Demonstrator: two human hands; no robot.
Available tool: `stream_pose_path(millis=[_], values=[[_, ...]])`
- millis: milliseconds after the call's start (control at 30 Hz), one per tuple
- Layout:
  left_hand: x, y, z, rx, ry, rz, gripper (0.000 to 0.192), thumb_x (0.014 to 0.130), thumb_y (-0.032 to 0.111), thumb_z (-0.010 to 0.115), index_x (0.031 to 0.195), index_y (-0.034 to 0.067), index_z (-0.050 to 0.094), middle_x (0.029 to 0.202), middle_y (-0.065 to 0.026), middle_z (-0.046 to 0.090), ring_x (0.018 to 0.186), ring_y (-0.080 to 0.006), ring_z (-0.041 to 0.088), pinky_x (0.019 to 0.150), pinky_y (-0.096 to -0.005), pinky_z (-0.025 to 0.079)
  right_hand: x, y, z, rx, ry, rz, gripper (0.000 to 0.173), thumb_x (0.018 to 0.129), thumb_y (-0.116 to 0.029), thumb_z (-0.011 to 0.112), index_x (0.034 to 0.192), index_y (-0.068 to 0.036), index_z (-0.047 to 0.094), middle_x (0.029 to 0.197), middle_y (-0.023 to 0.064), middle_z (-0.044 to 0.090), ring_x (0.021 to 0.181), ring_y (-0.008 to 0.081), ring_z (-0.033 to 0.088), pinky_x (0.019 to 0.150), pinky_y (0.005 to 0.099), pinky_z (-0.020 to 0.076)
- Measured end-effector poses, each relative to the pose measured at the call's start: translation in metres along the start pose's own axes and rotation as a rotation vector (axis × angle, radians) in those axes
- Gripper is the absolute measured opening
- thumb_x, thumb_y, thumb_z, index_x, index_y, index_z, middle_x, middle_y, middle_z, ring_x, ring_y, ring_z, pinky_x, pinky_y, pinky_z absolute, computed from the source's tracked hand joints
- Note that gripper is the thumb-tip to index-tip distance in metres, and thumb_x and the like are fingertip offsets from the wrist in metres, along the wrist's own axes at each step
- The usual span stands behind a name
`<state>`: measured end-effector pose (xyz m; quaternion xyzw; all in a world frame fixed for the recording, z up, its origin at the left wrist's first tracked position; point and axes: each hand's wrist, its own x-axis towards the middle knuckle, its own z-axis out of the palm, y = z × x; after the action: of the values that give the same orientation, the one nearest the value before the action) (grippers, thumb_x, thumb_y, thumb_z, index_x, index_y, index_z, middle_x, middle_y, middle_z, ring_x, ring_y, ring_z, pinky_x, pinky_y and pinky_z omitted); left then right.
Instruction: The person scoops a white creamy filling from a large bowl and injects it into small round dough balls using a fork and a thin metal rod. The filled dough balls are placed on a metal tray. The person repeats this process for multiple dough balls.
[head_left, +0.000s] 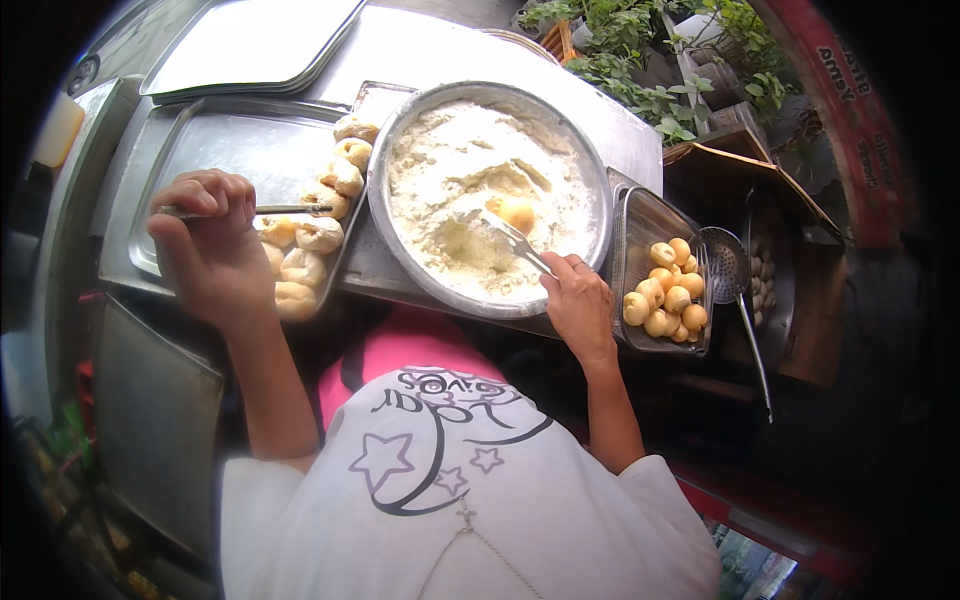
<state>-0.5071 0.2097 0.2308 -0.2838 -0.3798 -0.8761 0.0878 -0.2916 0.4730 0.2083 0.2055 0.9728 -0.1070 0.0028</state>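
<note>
A wide metal bowl (380, 217) of white flour (465, 142) stands before me. In the flour lies a round yellow-orange ball (517, 214), egg-like in look. My right hand (583, 304) grips a metal utensil (517, 240), perhaps a fork or tongs, whose tip is beside the ball. My left hand (214, 236) is raised over a metal tray (247, 142), closed around a thin metal utensil (292, 210) seen edge-on. Along the tray's right side sit several flour-dusted balls (304, 266), partly hidden behind the left hand and its utensil.
Right of the bowl, a wire mesh basket (637, 225) holds several bare orange balls (667, 292). A skimmer (726, 262) lies beside it, near a cardboard box (814, 330). Stacked trays (255, 45) stand at the back left; potted plants (637, 75) grow beyond the table.
</note>
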Motion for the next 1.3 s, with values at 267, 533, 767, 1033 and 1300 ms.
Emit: stream_pose_path(millis=[267,533,767,1033,1300], values=[[0.0,-0.01,0.023,-0.05,-0.055,-0.072,0.04,0.094,0.043,0.046,0.084,0.004,0.05,0.074,-0.0041,0.041,0.062,-0.0144,0.034,0.057,-0.0278,0.029,0.013,-0.001,0.003,0.017,-0.013,-0.071,0.041,0.084,-0.023,0.059,0.117,0.001,0.053,0.101,0.0189,0.058,0.093,0.0344,0.059,0.079,0.0416,0.0475],[-0.021,-0.029,0.06,-0.098,-0.169,-0.209,0.039,0.096,0.041,0.041,0.086,0.005,0.049,0.077,-0.0038,0.041,0.064,-0.0133,0.035,0.059,-0.0271,0.03,-0.023,-0.009,-0.015,-0.3,-0.044,-0.035,0.05,0.076,-0.018,0.068,0.121,-0.002,0.053,0.101,0.0142,0.058,0.087,0.0286,0.059,0.071,0.0365,0.0465],[-0.017,-0.075,0.101,-0.435,-0.305,-0.313,0.028,0.098,0.025,0.044,0.085,0.002,0.053,0.076,-0.0018,0.048,0.068,-0.0077,0.04,0.062,-0.0215,0.034,0.001,0.01,0.004,-0.246,0.075,-0.09,0.04,0.08,-0.016,0.062,0.116,-0.001,0.055,0.098,0.0127,0.059,0.087,0.0293,0.059,0.073,0.0382,0.0477],[-0.03,-0.109,0.127,-0.383,-0.384,-0.401,0.031,0.098,0.029,0.045,0.081,0.003,0.05,0.069,0.0022,0.042,0.064,-0.0063,0.036,0.059,-0.0218,0.033,0.003,0.012,0.0,-0.199,0.047,-0.111,0.036,0.081,-0.015,0.062,0.114,-0.001,0.055,0.097,0.0129,0.06,0.087,0.0298,0.06,0.074,0.0384,0.0482],[-0.051,-0.111,0.139,0.014,-0.784,-0.348,0.038,0.094,0.032,0.049,0.076,0.0,0.043,0.065,-0.0114,0.036,0.061,-0.0244,0.037,0.059,-0.035,0.036,0.01,0.017,-0.002,-0.238,-0.006,-0.121,0.032,0.08,-0.016,0.063,0.109,-0.004,0.055,0.093,0.0118,0.06,0.086,0.0284,0.061,0.072,0.038,0.0491]])
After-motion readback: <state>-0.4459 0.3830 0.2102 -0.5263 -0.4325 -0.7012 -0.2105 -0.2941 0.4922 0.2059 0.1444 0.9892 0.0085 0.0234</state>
